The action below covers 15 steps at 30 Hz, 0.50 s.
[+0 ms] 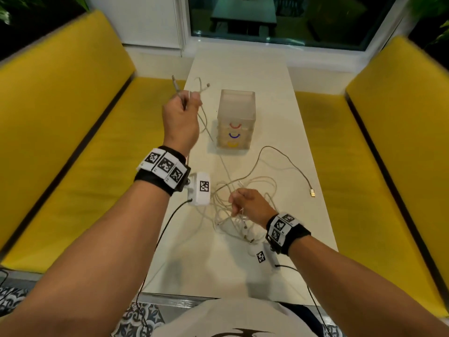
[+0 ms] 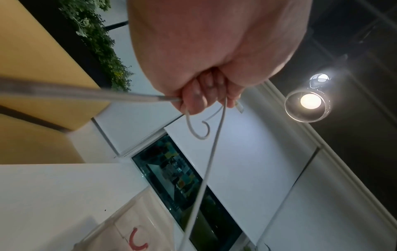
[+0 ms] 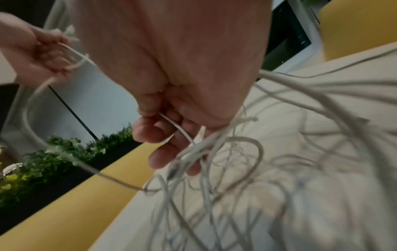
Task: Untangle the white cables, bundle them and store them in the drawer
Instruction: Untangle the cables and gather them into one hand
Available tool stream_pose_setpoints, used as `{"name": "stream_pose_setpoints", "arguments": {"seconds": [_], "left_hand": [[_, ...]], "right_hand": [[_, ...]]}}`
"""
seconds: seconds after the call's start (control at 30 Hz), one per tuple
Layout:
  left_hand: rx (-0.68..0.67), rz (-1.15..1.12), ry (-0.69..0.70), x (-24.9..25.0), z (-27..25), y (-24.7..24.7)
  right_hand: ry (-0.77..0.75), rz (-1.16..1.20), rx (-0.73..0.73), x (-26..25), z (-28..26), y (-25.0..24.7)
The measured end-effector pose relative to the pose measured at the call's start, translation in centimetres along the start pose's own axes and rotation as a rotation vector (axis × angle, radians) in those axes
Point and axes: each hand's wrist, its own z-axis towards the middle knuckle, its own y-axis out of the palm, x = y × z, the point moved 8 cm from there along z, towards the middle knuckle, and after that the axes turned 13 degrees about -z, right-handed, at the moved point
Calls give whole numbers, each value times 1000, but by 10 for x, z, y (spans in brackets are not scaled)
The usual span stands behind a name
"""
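Note:
A tangle of white cables [image 1: 239, 210] lies on the white table [image 1: 267, 93] in front of me. My left hand [image 1: 181, 113] is raised above the table's left side and grips white cable ends [image 2: 214, 152], with plug tips sticking up past the fist [image 1: 204, 87]. One strand runs from it down to the tangle. My right hand [image 1: 245, 200] hovers over the tangle and pinches a cable [image 3: 180, 130] between thumb and fingers. A translucent drawer unit [image 1: 235, 120] with red, blue and yellow handles stands behind the tangle, its drawers closed.
One loose cable loops to the right and ends in a USB plug [image 1: 312, 192] near the table's right edge. Yellow benches [image 1: 73, 142] run along both sides of the table. A window [image 1: 279, 18] is at the far end.

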Motion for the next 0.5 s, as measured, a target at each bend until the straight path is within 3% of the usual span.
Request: {"name": "stream_pose_setpoints", "arguments": {"seconds": [0.1, 0.17, 0.27, 0.37, 0.5], "left_hand": [[-34, -9, -1, -1, -1, 3], [-75, -31, -101, -19, -9, 7], [-90, 41, -256, -49, -27, 4], [-101, 53, -241, -64, -45, 3], [-291, 62, -273, -75, -76, 19]], "right_hand": [[16, -27, -13, 8, -3, 12], [19, -27, 18, -2, -4, 7], [50, 58, 139, -21, -4, -13], [-10, 139, 269, -46, -3, -34], [-132, 123, 278, -83, -2, -43]]}}
